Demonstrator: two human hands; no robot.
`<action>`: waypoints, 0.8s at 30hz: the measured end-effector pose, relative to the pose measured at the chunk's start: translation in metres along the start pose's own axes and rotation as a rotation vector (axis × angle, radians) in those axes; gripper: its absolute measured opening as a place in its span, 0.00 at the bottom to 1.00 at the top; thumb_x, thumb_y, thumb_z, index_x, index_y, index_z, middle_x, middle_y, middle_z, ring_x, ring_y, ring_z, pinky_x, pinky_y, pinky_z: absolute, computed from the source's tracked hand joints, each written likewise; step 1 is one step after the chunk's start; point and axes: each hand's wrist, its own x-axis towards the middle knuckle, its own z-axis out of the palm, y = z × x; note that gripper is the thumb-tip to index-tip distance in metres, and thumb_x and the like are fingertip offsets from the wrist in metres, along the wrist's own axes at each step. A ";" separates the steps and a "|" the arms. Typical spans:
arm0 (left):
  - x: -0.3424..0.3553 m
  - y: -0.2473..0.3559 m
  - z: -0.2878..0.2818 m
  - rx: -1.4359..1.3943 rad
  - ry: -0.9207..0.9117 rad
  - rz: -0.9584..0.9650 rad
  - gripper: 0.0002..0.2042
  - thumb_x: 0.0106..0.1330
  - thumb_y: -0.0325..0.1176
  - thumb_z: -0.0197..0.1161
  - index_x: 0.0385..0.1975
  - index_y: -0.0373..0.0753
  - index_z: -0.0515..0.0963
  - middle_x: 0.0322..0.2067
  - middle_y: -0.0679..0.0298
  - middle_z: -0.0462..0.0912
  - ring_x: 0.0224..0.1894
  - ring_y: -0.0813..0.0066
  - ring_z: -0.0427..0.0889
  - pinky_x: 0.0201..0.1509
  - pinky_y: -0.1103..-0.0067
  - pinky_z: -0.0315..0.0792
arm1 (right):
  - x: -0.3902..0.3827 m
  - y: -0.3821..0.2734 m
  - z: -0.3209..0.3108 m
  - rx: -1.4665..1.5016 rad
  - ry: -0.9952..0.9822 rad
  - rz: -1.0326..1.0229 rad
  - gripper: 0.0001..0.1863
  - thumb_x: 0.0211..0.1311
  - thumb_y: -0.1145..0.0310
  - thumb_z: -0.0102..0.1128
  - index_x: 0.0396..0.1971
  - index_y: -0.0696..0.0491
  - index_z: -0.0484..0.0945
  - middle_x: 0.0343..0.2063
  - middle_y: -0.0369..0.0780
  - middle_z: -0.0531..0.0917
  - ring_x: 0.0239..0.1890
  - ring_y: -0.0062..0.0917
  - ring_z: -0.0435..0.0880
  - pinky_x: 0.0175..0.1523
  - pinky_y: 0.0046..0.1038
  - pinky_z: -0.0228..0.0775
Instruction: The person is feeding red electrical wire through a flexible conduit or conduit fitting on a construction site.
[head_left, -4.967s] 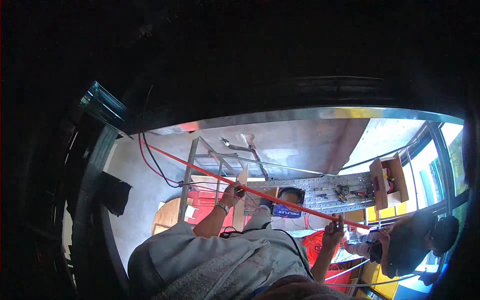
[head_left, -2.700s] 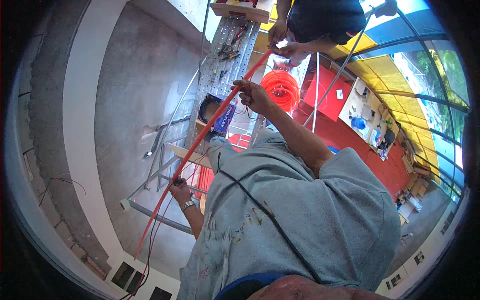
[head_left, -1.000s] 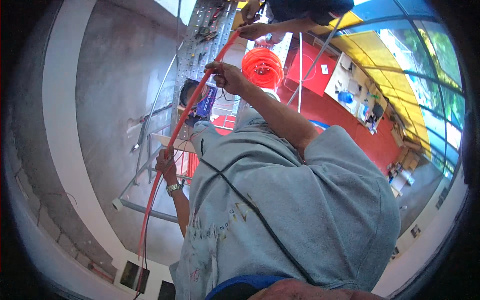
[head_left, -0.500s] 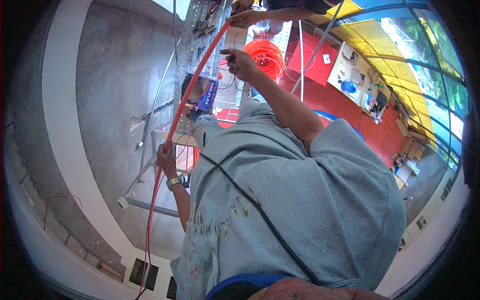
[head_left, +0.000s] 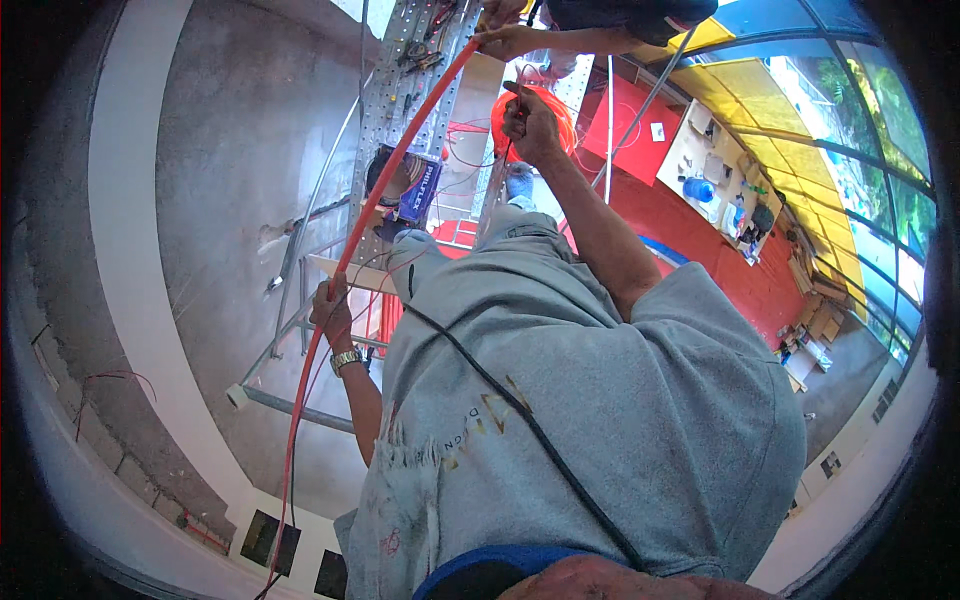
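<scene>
My left hand grips a long orange-red conduit, with thin red and dark wires trailing beside it and downward. My right hand is raised to the conduit's right, fingers curled near thin wires; what they hold is too small to make out. It is in front of a coil of orange tubing. A co-worker's hand is at the conduit's upper end. A black cable crosses my grey shirt.
Below me stand perforated scaffold planks bearing tools and a blue box, with metal scaffold tubes around them. A cluttered table stands on red flooring to the right, beside yellow and glazed panels. A concrete wall is at left.
My right hand has let go of the conduit and moved up and right, away from it; its fingers have curled. My left hand stays on the conduit, whose upper part has risen slightly.
</scene>
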 end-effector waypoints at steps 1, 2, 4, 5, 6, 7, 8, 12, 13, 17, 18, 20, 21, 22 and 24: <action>0.000 0.001 -0.002 0.000 0.000 0.003 0.28 0.67 0.66 0.60 0.31 0.41 0.82 0.27 0.57 0.85 0.31 0.57 0.83 0.37 0.64 0.73 | 0.000 0.000 -0.001 0.001 0.001 -0.002 0.17 0.70 0.67 0.48 0.55 0.58 0.73 0.20 0.33 0.70 0.14 0.16 0.63 0.19 0.22 0.55; 0.000 0.001 -0.004 0.005 -0.011 -0.001 0.28 0.67 0.66 0.60 0.32 0.41 0.82 0.28 0.57 0.85 0.31 0.58 0.83 0.37 0.65 0.73 | 0.000 0.001 -0.002 0.001 0.041 -0.038 0.18 0.70 0.68 0.48 0.57 0.58 0.71 0.21 0.33 0.71 0.14 0.16 0.63 0.19 0.22 0.56; 0.000 0.006 -0.007 0.009 -0.022 -0.002 0.28 0.67 0.66 0.60 0.33 0.41 0.82 0.28 0.57 0.85 0.31 0.58 0.83 0.37 0.65 0.73 | 0.003 0.002 -0.007 0.001 0.080 -0.075 0.20 0.70 0.68 0.48 0.58 0.58 0.70 0.21 0.34 0.71 0.15 0.17 0.63 0.20 0.22 0.57; 0.000 0.010 -0.007 -0.019 -0.029 -0.001 0.28 0.67 0.65 0.60 0.32 0.41 0.82 0.28 0.57 0.85 0.31 0.59 0.82 0.37 0.65 0.72 | 0.004 0.001 -0.010 0.021 0.055 -0.115 0.19 0.71 0.67 0.48 0.57 0.58 0.71 0.21 0.33 0.71 0.15 0.16 0.63 0.20 0.22 0.57; -0.001 0.005 -0.007 -0.045 -0.033 -0.005 0.28 0.67 0.65 0.60 0.31 0.41 0.81 0.27 0.57 0.84 0.30 0.59 0.82 0.37 0.65 0.72 | 0.004 0.000 -0.009 0.042 0.027 -0.149 0.18 0.72 0.67 0.48 0.56 0.58 0.72 0.21 0.33 0.71 0.15 0.15 0.64 0.20 0.21 0.57; -0.001 0.001 -0.006 -0.043 -0.031 -0.007 0.28 0.67 0.65 0.60 0.31 0.41 0.81 0.27 0.57 0.84 0.30 0.59 0.82 0.37 0.65 0.72 | 0.003 -0.001 -0.007 0.043 0.025 -0.147 0.18 0.72 0.67 0.48 0.56 0.58 0.72 0.21 0.33 0.71 0.15 0.15 0.64 0.20 0.21 0.57; 0.000 -0.002 -0.004 -0.014 -0.050 -0.024 0.28 0.67 0.65 0.61 0.31 0.40 0.81 0.26 0.57 0.84 0.30 0.59 0.82 0.36 0.65 0.71 | 0.001 -0.001 -0.007 -0.038 0.021 -0.191 0.16 0.74 0.66 0.48 0.55 0.57 0.74 0.21 0.32 0.70 0.16 0.14 0.64 0.21 0.21 0.57; -0.004 0.003 -0.001 -0.013 -0.033 -0.009 0.29 0.67 0.65 0.61 0.28 0.39 0.78 0.24 0.58 0.82 0.28 0.60 0.81 0.34 0.65 0.69 | -0.004 -0.004 0.002 -0.239 0.025 -0.251 0.15 0.78 0.65 0.48 0.52 0.57 0.78 0.22 0.29 0.69 0.18 0.12 0.64 0.23 0.18 0.58; -0.004 0.004 -0.002 -0.013 -0.034 -0.008 0.29 0.67 0.65 0.61 0.28 0.39 0.78 0.24 0.58 0.82 0.28 0.60 0.81 0.34 0.65 0.69 | -0.002 -0.004 0.000 -0.239 0.025 -0.252 0.15 0.78 0.65 0.48 0.52 0.57 0.78 0.22 0.29 0.69 0.18 0.12 0.64 0.23 0.18 0.58; -0.001 0.005 0.000 -0.079 -0.030 0.014 0.29 0.66 0.66 0.61 0.27 0.39 0.78 0.22 0.59 0.80 0.27 0.59 0.79 0.33 0.66 0.67 | 0.004 -0.001 -0.010 -0.332 0.014 -0.240 0.16 0.78 0.65 0.48 0.52 0.59 0.79 0.22 0.30 0.70 0.19 0.13 0.66 0.25 0.18 0.60; -0.001 0.005 0.000 -0.133 -0.053 -0.001 0.29 0.66 0.66 0.61 0.27 0.39 0.78 0.21 0.59 0.80 0.26 0.58 0.78 0.32 0.67 0.67 | 0.004 0.000 -0.010 -0.334 0.017 -0.224 0.16 0.78 0.65 0.49 0.52 0.60 0.80 0.23 0.30 0.71 0.19 0.13 0.67 0.25 0.18 0.60; -0.002 0.005 -0.001 -0.112 -0.061 -0.021 0.29 0.66 0.66 0.61 0.27 0.39 0.78 0.22 0.58 0.80 0.26 0.58 0.78 0.33 0.67 0.67 | 0.003 0.001 -0.009 -0.369 0.015 -0.216 0.16 0.78 0.65 0.49 0.51 0.60 0.80 0.23 0.30 0.71 0.19 0.13 0.68 0.25 0.18 0.60; -0.002 0.004 0.000 -0.089 -0.071 -0.034 0.29 0.66 0.66 0.61 0.27 0.39 0.78 0.22 0.58 0.80 0.26 0.57 0.78 0.33 0.66 0.66 | 0.003 0.002 -0.012 -0.400 0.019 -0.211 0.16 0.78 0.65 0.50 0.51 0.61 0.80 0.23 0.30 0.72 0.19 0.13 0.68 0.25 0.18 0.61; -0.001 0.002 0.001 -0.088 -0.072 -0.033 0.29 0.66 0.66 0.61 0.27 0.39 0.78 0.22 0.58 0.80 0.26 0.57 0.78 0.33 0.66 0.66 | 0.004 0.003 -0.014 -0.399 0.020 -0.212 0.16 0.78 0.65 0.50 0.51 0.61 0.80 0.23 0.30 0.72 0.19 0.13 0.68 0.25 0.18 0.61; -0.002 0.004 0.002 -0.079 -0.063 -0.031 0.30 0.66 0.67 0.59 0.27 0.39 0.77 0.23 0.58 0.80 0.27 0.58 0.78 0.34 0.66 0.66 | 0.004 0.006 -0.016 -0.298 0.040 -0.179 0.16 0.77 0.64 0.51 0.51 0.61 0.80 0.23 0.31 0.73 0.20 0.13 0.69 0.25 0.18 0.61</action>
